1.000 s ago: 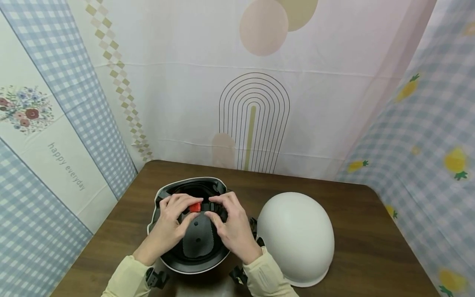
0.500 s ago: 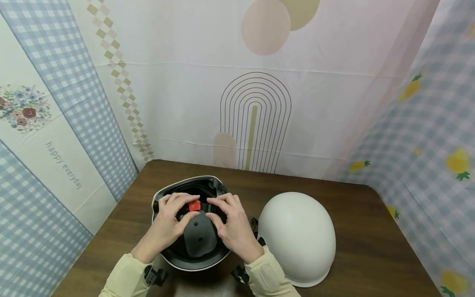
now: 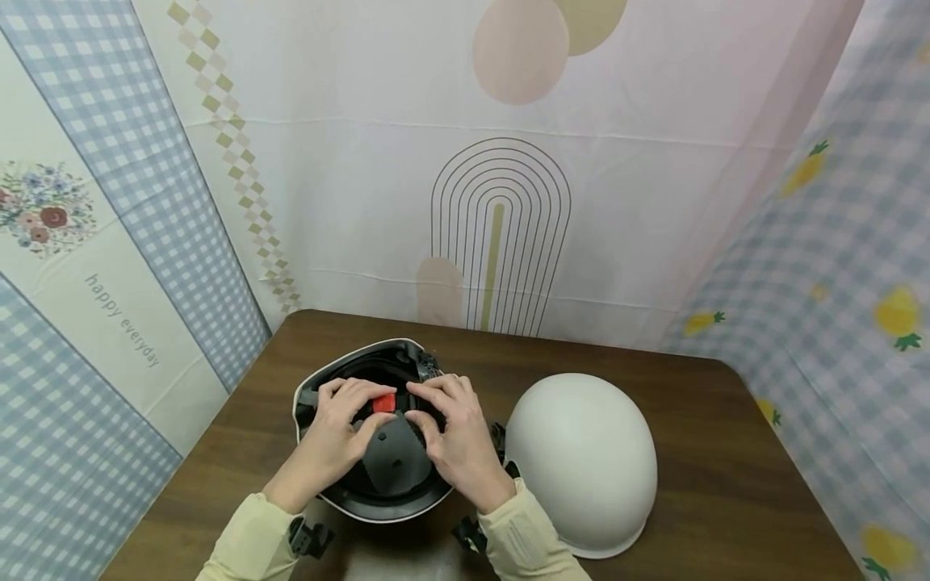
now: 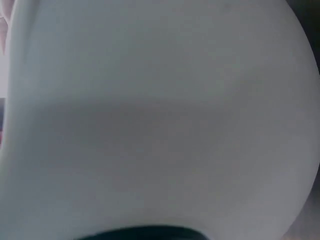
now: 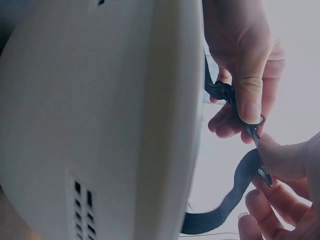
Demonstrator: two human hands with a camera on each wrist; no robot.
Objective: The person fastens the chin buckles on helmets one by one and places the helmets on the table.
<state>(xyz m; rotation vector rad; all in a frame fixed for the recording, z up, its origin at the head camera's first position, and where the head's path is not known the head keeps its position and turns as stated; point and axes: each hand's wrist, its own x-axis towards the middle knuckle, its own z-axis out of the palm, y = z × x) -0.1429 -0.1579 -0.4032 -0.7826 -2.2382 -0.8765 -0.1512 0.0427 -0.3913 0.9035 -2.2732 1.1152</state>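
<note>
Left hand (image 3: 336, 428) pinches the red buckle (image 3: 384, 403); right hand (image 3: 456, 436) pinches the black strap (image 5: 231, 200) beside it, over the upturned helmet (image 3: 385, 511) at left. Right on the tabletop (image 3: 726, 468), a white dome (image 3: 581, 464) stands.

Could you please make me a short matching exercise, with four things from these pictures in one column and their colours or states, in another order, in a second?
Things:
1. Buckle piece
2. Dome
3. Helmet with straps
4. Table

Colours or states:
A. Black inside facing up, under the person's hands
B. Brown, with a wood-like grain
C. Red, pinched by the left hand
D. Smooth white outside facing up, beside the right sleeve

Right pairs: 1-C, 2-D, 3-A, 4-B.
</note>
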